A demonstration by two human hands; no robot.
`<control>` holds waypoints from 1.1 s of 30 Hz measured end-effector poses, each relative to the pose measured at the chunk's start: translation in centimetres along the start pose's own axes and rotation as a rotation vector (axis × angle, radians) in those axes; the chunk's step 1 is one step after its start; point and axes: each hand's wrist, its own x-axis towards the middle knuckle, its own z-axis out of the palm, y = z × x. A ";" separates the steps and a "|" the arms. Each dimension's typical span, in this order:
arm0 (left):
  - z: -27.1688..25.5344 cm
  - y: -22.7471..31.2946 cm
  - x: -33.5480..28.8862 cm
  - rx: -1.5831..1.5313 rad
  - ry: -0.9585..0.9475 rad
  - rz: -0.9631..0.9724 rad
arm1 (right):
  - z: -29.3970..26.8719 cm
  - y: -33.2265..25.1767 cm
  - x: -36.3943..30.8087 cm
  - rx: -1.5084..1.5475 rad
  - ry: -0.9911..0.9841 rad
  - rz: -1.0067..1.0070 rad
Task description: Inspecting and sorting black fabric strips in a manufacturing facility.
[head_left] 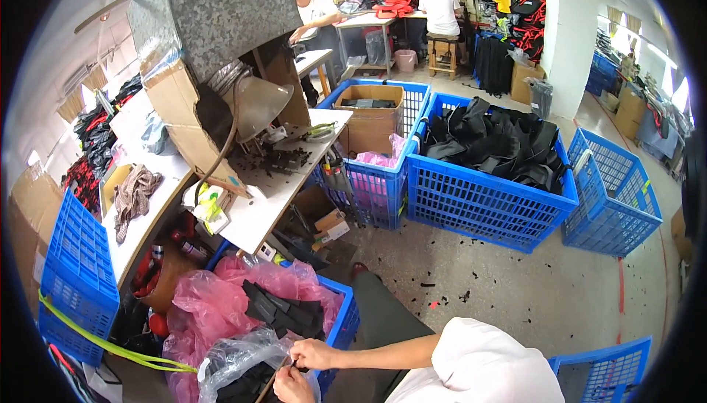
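Both my hands meet at the lower edge, over a blue crate point(345, 329) lined with pink plastic film point(202, 296). My right hand point(313, 354) is closed, its fingertips pinching a small dark piece. Just below it, my left hand point(293, 386) is closed by the same piece, partly cut off by the frame edge. A thin brownish edge runs down beside the left fingers; I cannot make out what it belongs to. Next to my hands lies a clear plastic bag point(239, 351) with dark material inside. Flat black fabric pieces point(283, 309) rest on the pink film.
A white worktable point(258, 219) carries a lamp point(258, 105) and black scraps. Beyond stand a large blue crate point(486, 208) heaped with black pieces and another blue crate point(615, 200). Scraps litter the floor point(471, 278). Co-workers point(442, 5) are at the back.
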 end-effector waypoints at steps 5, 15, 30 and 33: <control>1.1 -3.2 -0.2 0.011 -0.030 0.115 | 0.6 -0.4 -1.5 0.852 -0.310 0.700; 4.2 -6.2 -3.8 -0.706 0.020 -0.351 | 1.9 -0.9 -0.5 0.569 -0.394 0.558; 6.0 -4.8 -0.5 -1.606 0.240 -0.500 | 1.4 -4.3 0.0 0.039 0.107 0.033; 4.6 -4.1 0.0 -2.055 -0.025 -0.768 | 1.6 -3.7 0.4 0.293 0.204 0.020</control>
